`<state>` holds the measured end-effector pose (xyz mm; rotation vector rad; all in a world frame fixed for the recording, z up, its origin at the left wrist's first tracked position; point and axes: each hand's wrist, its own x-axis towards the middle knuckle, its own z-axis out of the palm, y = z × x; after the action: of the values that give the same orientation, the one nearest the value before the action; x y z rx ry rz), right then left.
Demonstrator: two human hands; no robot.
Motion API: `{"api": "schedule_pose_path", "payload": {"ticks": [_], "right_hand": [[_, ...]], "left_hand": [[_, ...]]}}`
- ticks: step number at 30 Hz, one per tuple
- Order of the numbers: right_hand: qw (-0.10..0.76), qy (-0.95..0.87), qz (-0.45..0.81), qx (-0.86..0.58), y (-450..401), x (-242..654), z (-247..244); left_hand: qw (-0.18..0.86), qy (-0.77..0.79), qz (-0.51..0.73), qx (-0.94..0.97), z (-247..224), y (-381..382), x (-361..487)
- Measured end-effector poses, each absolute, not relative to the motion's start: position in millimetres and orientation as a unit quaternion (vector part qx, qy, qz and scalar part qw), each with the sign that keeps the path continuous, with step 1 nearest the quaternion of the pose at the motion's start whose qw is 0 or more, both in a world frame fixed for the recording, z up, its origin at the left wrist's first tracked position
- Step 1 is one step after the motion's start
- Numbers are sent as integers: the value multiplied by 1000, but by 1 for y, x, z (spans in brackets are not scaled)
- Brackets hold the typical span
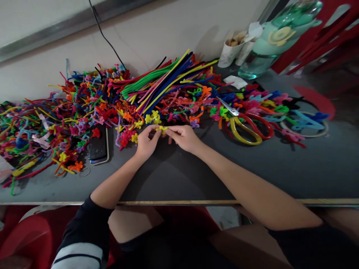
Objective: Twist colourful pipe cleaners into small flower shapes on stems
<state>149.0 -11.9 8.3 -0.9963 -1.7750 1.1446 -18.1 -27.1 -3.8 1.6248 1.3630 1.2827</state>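
On the grey table [179,179], far left: tangled pile [70,108] of many-coloured fuzzy stems and small flowers, reaching back to the wall [168,30]. Yellow tool [24,168] at its near left edge, partly covered. Next, black phone [98,147], lying over a pale-edged one; red flower [95,132] on its upper part. Thin loop [85,172] just beside, nearer the table edge.

Centre: left hand [148,142] nearly closed, thumb and index pinching the left side of the yellow piece [162,129]. Piece is small, lobed, held above the table between both hands. Beyond it: yellow flowers [153,118], then bundle [159,86] of straight stems, mostly green, blue and yellow. Right hand [183,138]: thumb and index pinched on the piece's right side, other fingers curled beneath.

Right: cup [229,55] with wooden sticks, by the wall. Scissors [249,129], red and yellow handles, blades pointing away and leftward. Green bottle [259,61] upright behind them. Far right, pale hoop [326,129] under blue stems [307,121].
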Motion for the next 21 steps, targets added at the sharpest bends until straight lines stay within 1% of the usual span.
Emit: {"api": "schedule_pose_path", "payload": {"ticks": [2, 6, 9, 11, 13, 17, 21], "right_hand": [[410, -693, 432, -405, -15, 147, 7], [480, -684, 352, -422, -19, 146, 7], [483, -719, 275, -418, -20, 146, 9], [475, -731, 253, -420, -20, 146, 10], [473, -723, 269, -426, -19, 145, 9], [481, -674, 364, -427, -18, 145, 7], [479, -653, 416, -414, -19, 144, 6]], "left_hand": [[309, 532, 492, 616, -4, -26, -18], [286, 551, 483, 617, -5, -26, -18], [295, 549, 479, 618, -4, -27, -17], [300, 541, 485, 618, -3, -27, -17], [309, 524, 491, 623, -2, -28, -17], [320, 489, 499, 640, 0, -30, -17], [315, 498, 504, 631, 0, -30, -17]]}}
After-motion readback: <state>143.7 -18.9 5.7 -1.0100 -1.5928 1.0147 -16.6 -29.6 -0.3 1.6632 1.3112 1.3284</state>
